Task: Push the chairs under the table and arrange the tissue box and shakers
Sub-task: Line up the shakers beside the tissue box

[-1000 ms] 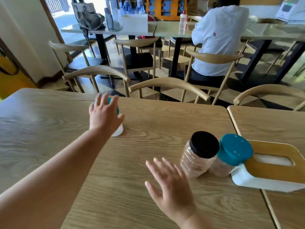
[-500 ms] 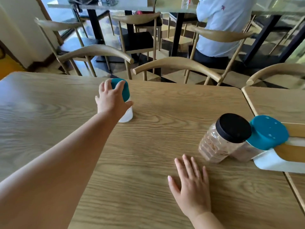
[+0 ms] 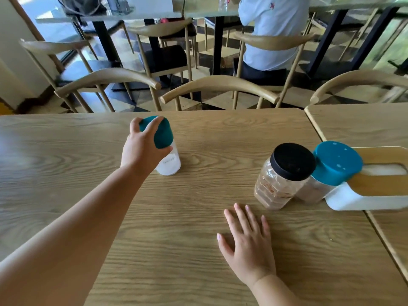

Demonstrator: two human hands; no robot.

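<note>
left hand (image 3: 143, 149): wrapped round the teal cap of the white shaker (image 3: 167, 155), fingers over the top, thumb on the near side; the shaker stands on the bench (image 3: 198, 250), well apart from the others.
right hand (image 3: 247, 241): flat on the bench, fingers spread, holding nothing.
group: black-lid jar (image 3: 284, 175) and teal-lid shaker (image 3: 326, 173) touching, snug against the tissue box (image 3: 362, 195) at the right edge.
how I'd do it: lift by the cap, keep it upright (top-heavy grip, could tip), set it beside the black-lid jar.
</note>
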